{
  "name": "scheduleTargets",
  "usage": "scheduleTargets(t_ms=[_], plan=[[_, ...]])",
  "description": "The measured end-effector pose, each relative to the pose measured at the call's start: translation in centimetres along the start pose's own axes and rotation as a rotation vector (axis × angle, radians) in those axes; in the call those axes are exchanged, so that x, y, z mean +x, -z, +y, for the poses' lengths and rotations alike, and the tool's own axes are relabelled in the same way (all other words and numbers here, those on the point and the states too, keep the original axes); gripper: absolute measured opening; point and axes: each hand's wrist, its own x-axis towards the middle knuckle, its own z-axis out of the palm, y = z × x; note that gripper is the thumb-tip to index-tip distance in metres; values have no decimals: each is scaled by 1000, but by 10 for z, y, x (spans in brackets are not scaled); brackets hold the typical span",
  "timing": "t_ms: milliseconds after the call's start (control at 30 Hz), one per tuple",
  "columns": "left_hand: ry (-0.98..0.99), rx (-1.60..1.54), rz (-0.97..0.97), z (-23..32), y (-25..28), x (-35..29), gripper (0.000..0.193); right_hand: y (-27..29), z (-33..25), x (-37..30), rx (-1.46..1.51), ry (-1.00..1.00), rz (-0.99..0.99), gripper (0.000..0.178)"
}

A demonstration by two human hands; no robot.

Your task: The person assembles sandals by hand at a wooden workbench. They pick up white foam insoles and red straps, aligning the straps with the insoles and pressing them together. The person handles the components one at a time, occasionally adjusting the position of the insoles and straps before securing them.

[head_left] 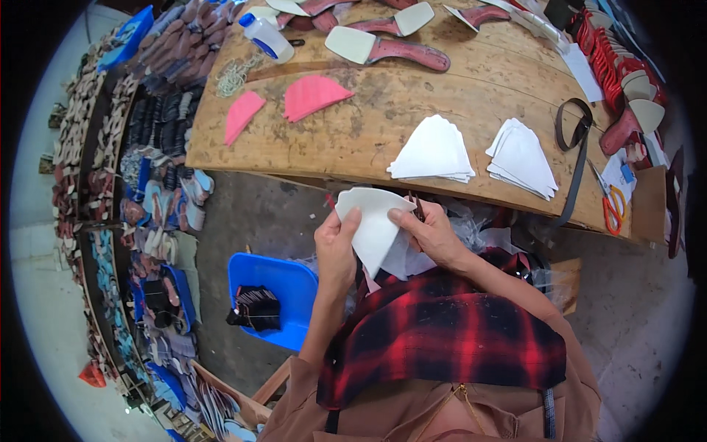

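A white, fan-shaped piece of sheet material (373, 225) is held up in front of my lap, its narrow tip pointing down. My left hand (337, 247) grips its left edge, thumb on the face. At its upper right edge, my right hand (433, 232) pinches it between thumb and fingers. A slim dark pointed tool (418, 208) also sticks out of my right hand; its kind is too hidden to name. Just beyond, on the table, lie two stacks of similar white pieces, one on the left (433, 151) and one on the right (521, 158).
Pink fan-shaped pieces (315, 97), a white bottle with blue cap (266, 38) and red-and-white shoe forms (390, 51) lie on the wooden table (353, 140). Orange-handled scissors (613, 210) and a dark strap (576, 173) are at right. A blue bin (291, 280) stands left below.
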Motion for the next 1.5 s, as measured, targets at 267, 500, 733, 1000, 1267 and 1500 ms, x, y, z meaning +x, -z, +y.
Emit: scheduleTargets(t_ms=[267,500,733,1000,1267,1500], plan=[[-85,248,-43,-13,-17,16,26,7,-36,-31,-643,397,419,27],[-90,246,-108,-24,-31,6,31,-11,-11,-13,-576,474,382,23],[-215,441,-53,-34,-35,0,33,-8,-4,-15,-614,532,402,20],[-171,289,-48,-34,-54,-2,30,-1,0,-18,-166,274,381,16],[-560,851,-163,-31,-46,4,28,6,-15,-20,-441,344,428,17],[-444,819,-248,-28,-46,4,29,8,-14,-21,-681,495,490,15]])
